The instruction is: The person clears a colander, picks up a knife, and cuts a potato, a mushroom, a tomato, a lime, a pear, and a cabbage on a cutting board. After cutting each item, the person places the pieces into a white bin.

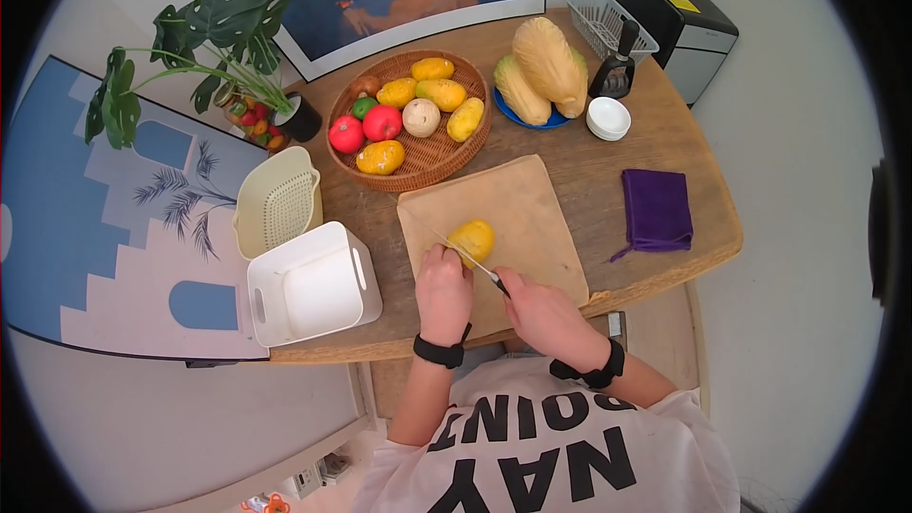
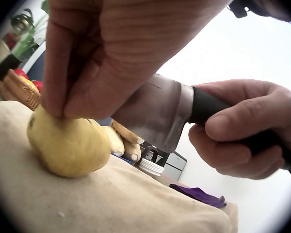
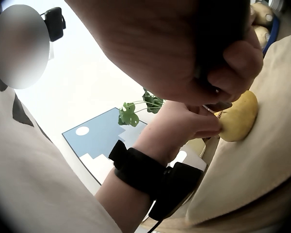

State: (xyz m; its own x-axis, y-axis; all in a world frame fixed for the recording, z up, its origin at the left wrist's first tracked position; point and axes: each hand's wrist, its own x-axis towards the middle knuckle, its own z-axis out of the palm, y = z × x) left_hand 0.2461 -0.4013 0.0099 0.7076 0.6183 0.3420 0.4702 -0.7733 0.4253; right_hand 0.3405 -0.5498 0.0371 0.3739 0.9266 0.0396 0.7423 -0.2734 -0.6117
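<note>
A yellow mango [image 1: 472,240] lies on the tan cloth-like mat [image 1: 532,218] in front of the person. The left hand [image 1: 444,294] holds it at its near left end, its bent fingertips [image 2: 63,104] close together on the skin in the left wrist view. In the right hand [image 1: 543,312] is the black handle of a kitchen knife [image 2: 157,114], with the fingers wrapped round it. The broad blade crosses over the mango beside the left fingers in the head view. In the left wrist view the left hand hides part of the blade.
Behind the mat stands a wicker basket [image 1: 427,171] of mangoes and other produce. White [image 1: 313,290] and cream [image 1: 280,199] bins stand at left. A blue plate of squashes [image 1: 551,66], white bowls [image 1: 608,119] and a purple cloth [image 1: 657,211] lie right.
</note>
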